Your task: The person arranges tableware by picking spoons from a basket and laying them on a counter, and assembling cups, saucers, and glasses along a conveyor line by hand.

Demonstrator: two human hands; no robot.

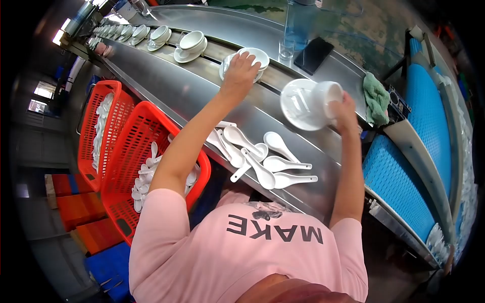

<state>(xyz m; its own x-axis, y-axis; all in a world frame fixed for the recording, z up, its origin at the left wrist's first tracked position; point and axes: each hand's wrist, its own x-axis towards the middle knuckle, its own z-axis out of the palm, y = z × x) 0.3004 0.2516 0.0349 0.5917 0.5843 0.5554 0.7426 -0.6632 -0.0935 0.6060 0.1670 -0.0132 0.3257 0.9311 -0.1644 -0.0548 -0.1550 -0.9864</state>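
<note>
My left hand (pixel 241 73) is at a white bowl (pixel 255 56) that sits with other white dishes on the conveyor strip, its fingers bent over the near side. On the right, my right hand (pixel 344 112) grips white crockery, a cup or small bowl (pixel 331 94) tilted beside a white plate (pixel 301 108); whether the fingers also hold the plate is unclear. Several white spoons (pixel 262 169) lie in a loose pile on the steel table (pixel 313 194) between my arms.
Stacked bowls on plates (pixel 191 44) line the conveyor at upper left. Red baskets (pixel 146 113) with spoons stand at left. A phone (pixel 314 54), a glass (pixel 286 49), a blue container (pixel 299 22) and a green cloth (pixel 376 98) lie beyond. A blue belt (pixel 399 177) runs at right.
</note>
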